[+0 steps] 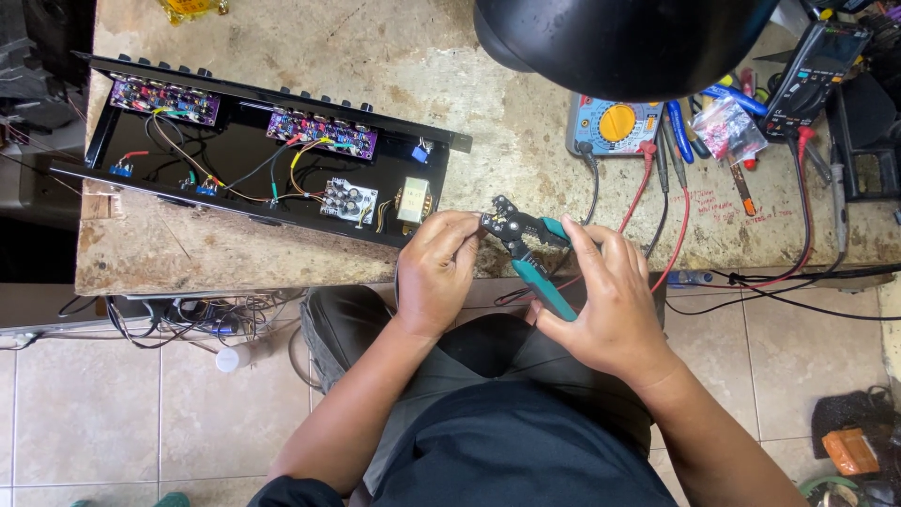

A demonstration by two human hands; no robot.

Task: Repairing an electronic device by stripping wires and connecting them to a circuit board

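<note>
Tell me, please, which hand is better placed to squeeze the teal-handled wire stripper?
Probably the right hand: it is wrapped around the teal handles of the wire stripper, while the left hand pinches at the tool's black head.

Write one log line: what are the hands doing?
right hand: grips teal-handled wire stripper | left hand: fingers at stripper head | nearby: open amplifier chassis, multimeter

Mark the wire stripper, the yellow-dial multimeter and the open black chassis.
wire stripper (542, 282): head view, on its teal handle below the right hand's thumb.
yellow-dial multimeter (617, 123): head view, on the yellow dial.
open black chassis (246, 148): head view, on its bare black floor between the purple boards.
</note>
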